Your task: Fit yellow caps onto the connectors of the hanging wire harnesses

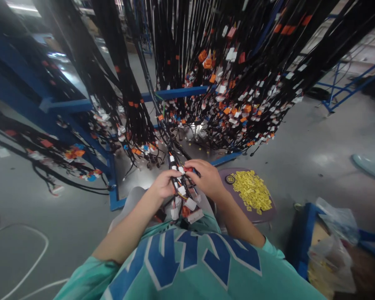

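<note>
A black wiring harness [167, 139] hangs down to my lap, where its end fans out into white and orange connectors [191, 204]. My left hand [164, 184] is closed on the harness from the left, thumb and fingers around the wires near several small white connectors. On the other side my right hand [206, 177] has thumb and fingertips closed on the same bundle, close to a red connector [188, 169]. Which single wire or connector the right fingertips hold is too small to make out.
Many more hanging harnesses [237, 96] surround a blue metal frame [112, 187] ahead. On my right stands a purple stool [221, 171] bearing a pile of small yellow plastic pieces [253, 191] and a black tape roll [229, 179]. Plastic bags [334, 258] lie by another blue frame at lower right.
</note>
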A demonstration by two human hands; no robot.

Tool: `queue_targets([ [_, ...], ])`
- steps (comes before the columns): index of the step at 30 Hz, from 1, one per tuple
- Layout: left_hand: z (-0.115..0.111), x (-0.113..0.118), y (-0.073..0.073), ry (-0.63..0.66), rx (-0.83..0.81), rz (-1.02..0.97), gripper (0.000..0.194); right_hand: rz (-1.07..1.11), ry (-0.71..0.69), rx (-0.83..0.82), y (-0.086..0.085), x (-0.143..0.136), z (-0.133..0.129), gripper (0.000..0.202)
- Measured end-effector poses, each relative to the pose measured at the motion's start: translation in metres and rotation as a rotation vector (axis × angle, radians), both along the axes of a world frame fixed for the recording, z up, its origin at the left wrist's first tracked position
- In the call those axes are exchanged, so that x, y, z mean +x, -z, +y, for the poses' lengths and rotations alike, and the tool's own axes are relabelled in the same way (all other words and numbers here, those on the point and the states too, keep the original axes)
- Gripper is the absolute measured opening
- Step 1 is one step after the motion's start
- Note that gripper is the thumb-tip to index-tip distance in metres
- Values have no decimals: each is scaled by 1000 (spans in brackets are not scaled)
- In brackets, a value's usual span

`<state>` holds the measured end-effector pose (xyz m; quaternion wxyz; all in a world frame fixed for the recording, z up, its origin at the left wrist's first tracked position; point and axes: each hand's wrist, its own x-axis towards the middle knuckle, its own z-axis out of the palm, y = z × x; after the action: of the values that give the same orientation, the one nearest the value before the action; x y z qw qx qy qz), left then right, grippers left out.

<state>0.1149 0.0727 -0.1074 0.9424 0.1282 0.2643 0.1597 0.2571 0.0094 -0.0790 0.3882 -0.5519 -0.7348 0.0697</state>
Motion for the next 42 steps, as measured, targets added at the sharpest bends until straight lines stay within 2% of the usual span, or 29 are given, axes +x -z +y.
queue_targets([
  [4,5,7,-5,8,-22,12,18,39,-33,22,-3,2,0,13],
  [8,7,18,-4,-75,32,106,24,150,-27,-56,-3,2,0,31],
  [12,4,26,0,-51,87,169,20,315,10,-105,3,5,-2,54],
  [16,2,34,0,-35,98,198,20,474,20,-172,17,18,-4,60],
  [18,1,37,-3,-28,110,232,25,543,32,-229,32,34,-7,57],
  [20,0,38,-7,-12,125,271,32,570,161,-273,54,63,-14,47],
  [21,0,38,-9,-11,128,282,34,560,281,-276,68,82,-21,42],
  [23,-1,39,-13,-36,125,292,36,460,634,-228,100,126,-42,35],
  [25,-1,40,-16,-74,117,314,39,367,986,-222,132,171,-74,31],
  [27,-1,42,-18,-96,113,353,41,370,1179,-245,160,208,-113,30],
  [29,-1,45,-20,-95,114,379,42,380,1313,-284,184,231,-152,28],
  [31,0,49,-21,-78,123,394,42,394,1388,-334,203,240,-182,25],
  [34,0,57,-23,-92,138,402,41,408,1405,-409,230,238,-200,22],
  [38,-1,66,-25,-146,140,436,40,393,1343,-460,255,230,-194,26],
  [42,-2,69,-27,-156,145,477,41,378,1312,-483,259,232,-186,27],
])
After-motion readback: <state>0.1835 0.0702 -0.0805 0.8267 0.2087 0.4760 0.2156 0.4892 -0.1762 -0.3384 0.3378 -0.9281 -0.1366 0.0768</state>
